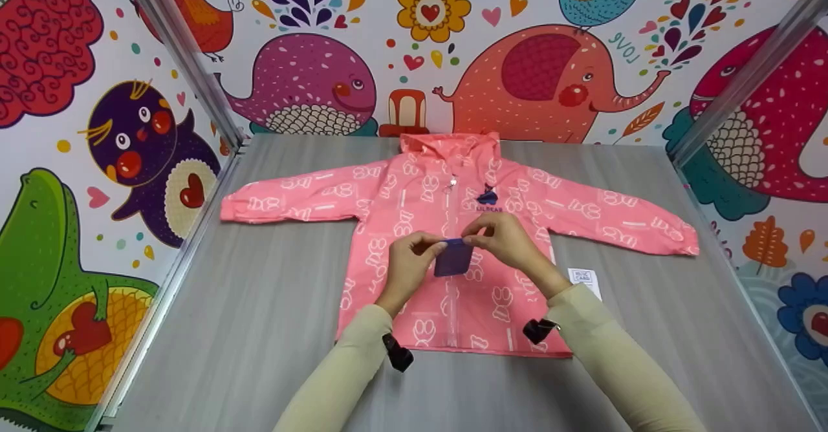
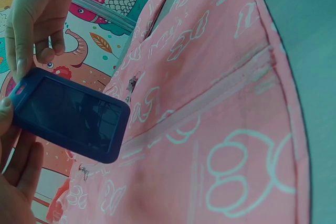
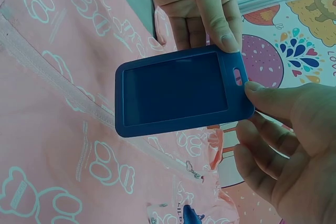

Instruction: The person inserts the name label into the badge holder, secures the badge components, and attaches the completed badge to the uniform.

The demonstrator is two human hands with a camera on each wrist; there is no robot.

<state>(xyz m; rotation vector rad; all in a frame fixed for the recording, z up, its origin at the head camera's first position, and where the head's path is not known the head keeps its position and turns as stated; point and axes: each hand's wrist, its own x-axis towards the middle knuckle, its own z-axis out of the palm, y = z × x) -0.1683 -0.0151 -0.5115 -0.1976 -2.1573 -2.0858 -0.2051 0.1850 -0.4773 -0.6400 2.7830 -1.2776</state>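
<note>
A dark blue badge holder [image 1: 454, 259] with a clear window and a slot at its top end hangs upright in front of the chest of a pink hooded jacket [image 1: 498, 319]. My left hand [image 1: 407, 260] pinches its top left corner between thumb and fingers. At the opposite top corner, the thumb and fingers of my right hand [image 1: 508, 243] pinch it too. Through the window [image 3: 176, 90] no card shows. The jacket lies front up, zipped, sleeves spread, with white bear outlines and a dark blue logo [image 1: 488, 197] on the chest.
A small white card [image 1: 584, 281] printed with a framed label lies right of the jacket, partly behind my right forearm. The grey table [image 1: 259, 302] is bordered by metal rails and walls [image 1: 420, 63] with cartoon animals. Each wrist wears a black camera mount [image 1: 398, 353].
</note>
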